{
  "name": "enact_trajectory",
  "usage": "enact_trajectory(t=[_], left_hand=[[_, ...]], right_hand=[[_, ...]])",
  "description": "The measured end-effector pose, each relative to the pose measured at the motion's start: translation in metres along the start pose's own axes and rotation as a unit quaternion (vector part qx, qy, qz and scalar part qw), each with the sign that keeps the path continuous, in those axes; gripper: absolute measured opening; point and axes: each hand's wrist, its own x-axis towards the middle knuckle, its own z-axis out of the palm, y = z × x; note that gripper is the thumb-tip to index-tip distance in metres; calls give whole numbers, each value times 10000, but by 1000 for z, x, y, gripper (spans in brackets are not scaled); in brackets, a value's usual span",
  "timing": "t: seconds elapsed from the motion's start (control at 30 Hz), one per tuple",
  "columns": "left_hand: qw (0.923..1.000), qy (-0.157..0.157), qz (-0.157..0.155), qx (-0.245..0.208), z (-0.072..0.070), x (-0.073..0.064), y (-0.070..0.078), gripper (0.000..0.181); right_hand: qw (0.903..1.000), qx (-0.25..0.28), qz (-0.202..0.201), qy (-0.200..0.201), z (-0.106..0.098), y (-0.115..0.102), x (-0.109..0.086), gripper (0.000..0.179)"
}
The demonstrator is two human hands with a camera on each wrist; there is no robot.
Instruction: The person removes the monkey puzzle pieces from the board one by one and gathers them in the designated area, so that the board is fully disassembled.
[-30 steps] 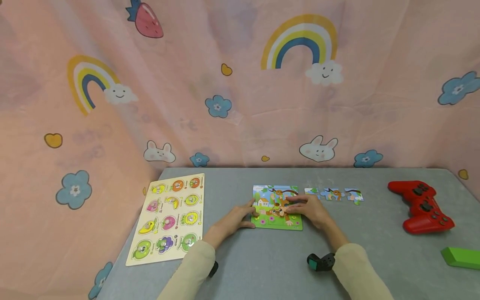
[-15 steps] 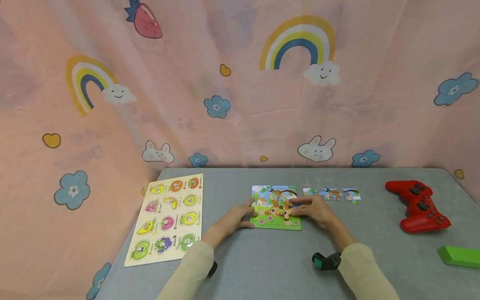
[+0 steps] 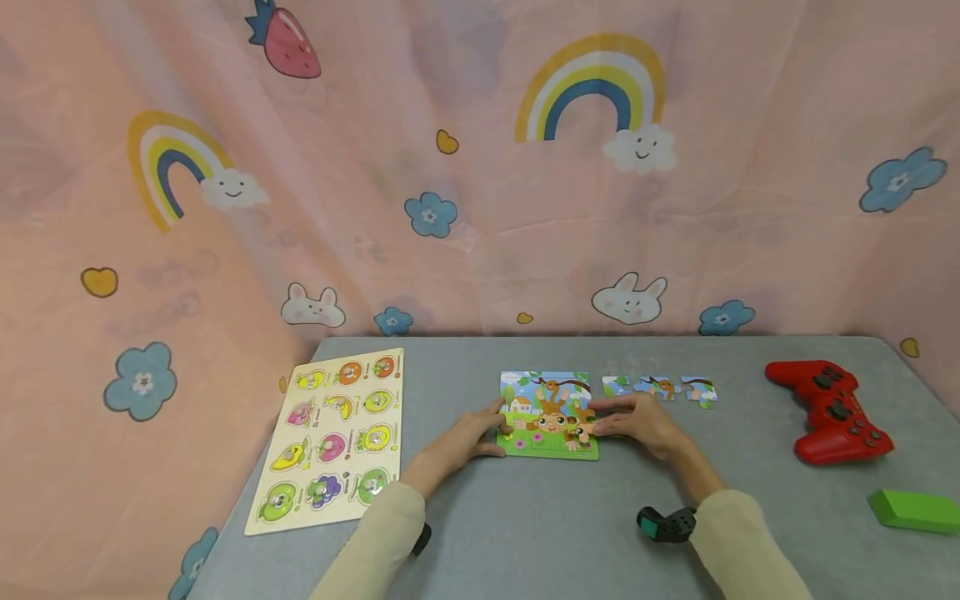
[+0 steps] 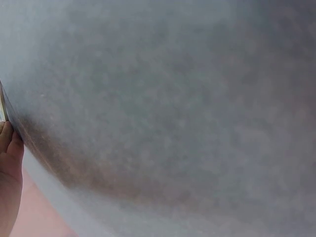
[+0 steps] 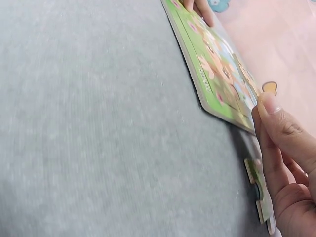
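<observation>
The cardboard-looking jigsaw puzzle with monkeys, a small house and flowers lies near the table's middle. My left hand rests at its left edge, fingertips on the picture and thumb beside the border. At the right side, my right hand pinches a puzzle piece bearing a monkey picture, above the board's right part. In the right wrist view, thumb and finger meet at the piece, which is mostly hidden. Three loose puzzle pieces lie in a row behind the right hand.
A wooden fruit peg board lies at the left. Farther right are a red game controller and a green block. A pink patterned curtain hangs behind the grey table.
My right hand has moved right across the puzzle with the pinched puzzle piece, uncovering more of the monkey picture. My left hand has stayed at the left edge.
</observation>
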Motion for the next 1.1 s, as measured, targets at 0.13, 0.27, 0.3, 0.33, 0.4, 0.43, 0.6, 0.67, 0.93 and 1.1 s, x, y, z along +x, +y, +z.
enact_trajectory(t=[0.13,0.27,0.3,0.33,0.4,0.43,0.6,0.67,0.93,1.1], left_hand=[[10000,24,17,23,0,0,-1,22],[10000,23,64,36,0,0,-1,23],[10000,17,70,33,0,0,-1,23],[10000,17,76,31,0,-1,-1,23],[10000,17,89,16,0,-1,-1,23],[9999,21,100,19,0,-1,0,24],[9999,25,138,43,-1,-1,0,24],[9999,32,152,46,-1,-1,1,24],[9998,45,200,10,-1,-2,1,24],[9998,52,204,14,-1,-1,1,24]], right_hand=[[10000,-39,-90,4,-4,1,-4,52],[9998,-172,-29,55,-12,3,-7,53],[9997,-227,-14,71,-13,4,-8,53],[9996,-257,2,92,-15,4,-9,53],[9994,-338,38,83,-18,5,-10,53],[9992,-380,60,95,-19,5,-11,53],[9988,-382,219,236,-23,5,-14,53],[9985,-391,242,289,-24,4,-15,54],[9981,-501,226,273,-33,3,-22,56],[9982,-506,263,161,-40,2,-25,56]])
